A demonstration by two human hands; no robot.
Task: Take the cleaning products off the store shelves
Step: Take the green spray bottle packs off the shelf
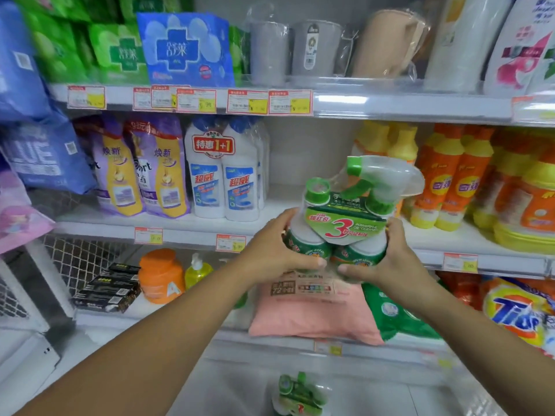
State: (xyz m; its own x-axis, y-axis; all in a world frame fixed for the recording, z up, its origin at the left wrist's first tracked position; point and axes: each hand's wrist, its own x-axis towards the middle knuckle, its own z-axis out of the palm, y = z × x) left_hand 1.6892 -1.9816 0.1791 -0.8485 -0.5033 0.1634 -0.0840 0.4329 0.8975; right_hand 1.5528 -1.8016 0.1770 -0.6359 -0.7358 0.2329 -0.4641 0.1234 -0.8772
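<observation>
**Middle shelf** (192, 226): white metal, with price tags along its front lip.

**Purple refill pouches** (141, 169): soft and glossy, standing upright at the left.

**White bottle twin-pack** (225, 181): rigid plastic with blue caps, film-wrapped, just beside the pouches.

**Left hand** (270, 250): fingers curled round the left bottle of the green cleaner twin-pack (345, 226), thumb low on its front.

**Green cleaner twin-pack:** two round white-and-green bottles, one with a screw cap and one with a trigger sprayer. They are bound in clear shrink film with a card band marked "3". The pack is held up between both hands, in front of the shelf lip.

**Right hand** (387, 259): grips the right bottle, its thumb almost meeting the left thumb.

**Shelf behind the pack:** a bare stretch between the white bottles and the orange-and-yellow bottles (450, 181).

**Orange-and-yellow bottles:** hard plastic, packed in rows at the right.
</observation>
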